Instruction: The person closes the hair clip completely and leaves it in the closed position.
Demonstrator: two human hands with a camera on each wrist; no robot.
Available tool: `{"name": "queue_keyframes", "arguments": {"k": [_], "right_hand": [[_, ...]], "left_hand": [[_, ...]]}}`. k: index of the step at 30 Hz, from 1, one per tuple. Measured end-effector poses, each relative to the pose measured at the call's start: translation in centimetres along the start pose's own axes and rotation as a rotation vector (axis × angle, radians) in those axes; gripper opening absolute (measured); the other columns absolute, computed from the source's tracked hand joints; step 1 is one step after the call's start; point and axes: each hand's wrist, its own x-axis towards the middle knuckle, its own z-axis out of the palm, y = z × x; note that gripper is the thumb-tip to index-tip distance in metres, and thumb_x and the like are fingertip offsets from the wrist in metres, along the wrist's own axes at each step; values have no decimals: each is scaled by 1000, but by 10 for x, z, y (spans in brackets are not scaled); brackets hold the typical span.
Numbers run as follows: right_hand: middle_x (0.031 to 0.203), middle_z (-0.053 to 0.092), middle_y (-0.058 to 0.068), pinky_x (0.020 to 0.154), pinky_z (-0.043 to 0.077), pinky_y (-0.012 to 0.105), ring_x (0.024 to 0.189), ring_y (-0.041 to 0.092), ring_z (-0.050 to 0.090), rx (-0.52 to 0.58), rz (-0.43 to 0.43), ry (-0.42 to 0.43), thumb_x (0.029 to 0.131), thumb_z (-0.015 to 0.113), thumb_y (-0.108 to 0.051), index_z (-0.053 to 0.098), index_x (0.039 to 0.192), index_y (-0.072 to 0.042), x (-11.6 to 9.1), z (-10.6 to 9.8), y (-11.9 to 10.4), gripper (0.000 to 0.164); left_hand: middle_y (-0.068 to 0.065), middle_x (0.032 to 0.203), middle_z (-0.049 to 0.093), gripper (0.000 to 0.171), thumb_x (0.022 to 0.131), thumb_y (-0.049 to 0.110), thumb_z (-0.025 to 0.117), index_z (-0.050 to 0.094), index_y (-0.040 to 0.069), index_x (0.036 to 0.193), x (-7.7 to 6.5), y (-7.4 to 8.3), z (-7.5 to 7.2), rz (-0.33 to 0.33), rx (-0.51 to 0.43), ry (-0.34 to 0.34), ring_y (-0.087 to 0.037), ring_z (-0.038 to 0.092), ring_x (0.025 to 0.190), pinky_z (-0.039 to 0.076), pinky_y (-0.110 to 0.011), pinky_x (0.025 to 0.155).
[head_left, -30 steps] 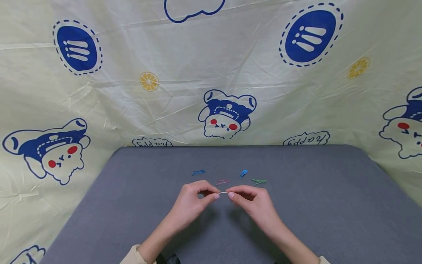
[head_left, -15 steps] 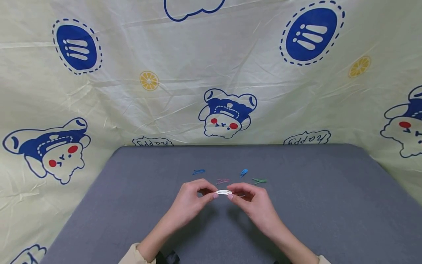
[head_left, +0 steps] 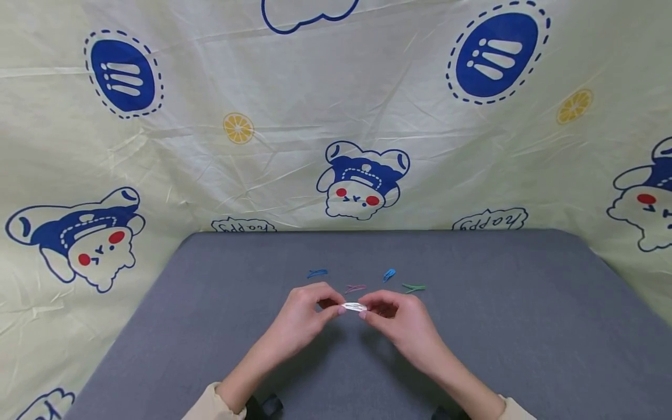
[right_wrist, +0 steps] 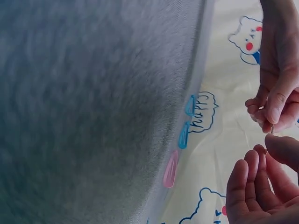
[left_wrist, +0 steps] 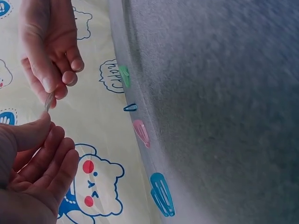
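A white snap hair clip point(head_left: 354, 307) spans the gap between my two hands above the grey table, its slotted flat face showing in the head view. My left hand point(head_left: 301, 317) pinches one end between thumb and index finger. The other end is pinched by my right hand point(head_left: 406, 321). In the left wrist view the hair clip point(left_wrist: 48, 101) appears as a thin edge between the fingertips. Just beyond the hands lie a pink hair clip point(head_left: 356, 288), a green one point(head_left: 414, 288), a darker blue one point(head_left: 317, 273) and a light blue one point(head_left: 389, 275).
The grey cloth-covered table point(head_left: 499, 326) reaches back to a pale printed curtain point(head_left: 294, 175) with blue bears and orange slices. Dark straps show at both wrists beside the beige sleeves point(head_left: 212, 405).
The white hair clip, first seen edge-on as a thin line, has turned its flat face up to the head view. Both hands keep their pinch and shift slightly left. The other clips stay put.
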Motion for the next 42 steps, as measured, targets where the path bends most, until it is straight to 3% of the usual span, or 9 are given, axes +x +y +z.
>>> {"name": "queue_keyframes", "arguments": {"k": [12, 24, 32, 42], "right_hand": [[81, 66, -11, 64, 52, 27, 72, 9, 60, -138, -103, -161, 86, 76, -12, 75, 95, -18, 17, 13, 6, 11], [78, 64, -12, 62, 50, 27, 71, 7, 59, -208, -191, -303, 87, 74, -6, 75, 93, -10, 42, 22, 14, 8], [76, 64, -11, 60, 49, 25, 69, 6, 58, -261, -183, -395, 85, 75, -7, 75, 90, -11, 55, 31, 18, 7], [72, 64, -12, 58, 47, 26, 65, 6, 57, -334, -207, -434, 84, 76, -8, 74, 85, -13, 67, 38, 20, 6]], "left_hand": [[8, 87, 67, 5, 89, 7, 73, 74, 12, 92, -10, -16, -12, -103, 79, -114, -7, 59, 79, 51, -28, 72], [10, 77, 64, 5, 89, 12, 73, 75, 8, 90, -10, -42, -18, -221, -14, -189, -9, 57, 69, 50, -28, 62], [8, 72, 62, 7, 88, 5, 73, 72, 8, 82, -10, -55, -19, -200, -2, -225, -10, 54, 65, 46, -26, 59], [7, 68, 62, 8, 83, 2, 75, 72, 8, 78, -5, -61, -22, -179, 45, -254, -6, 53, 61, 43, -23, 56]]}}
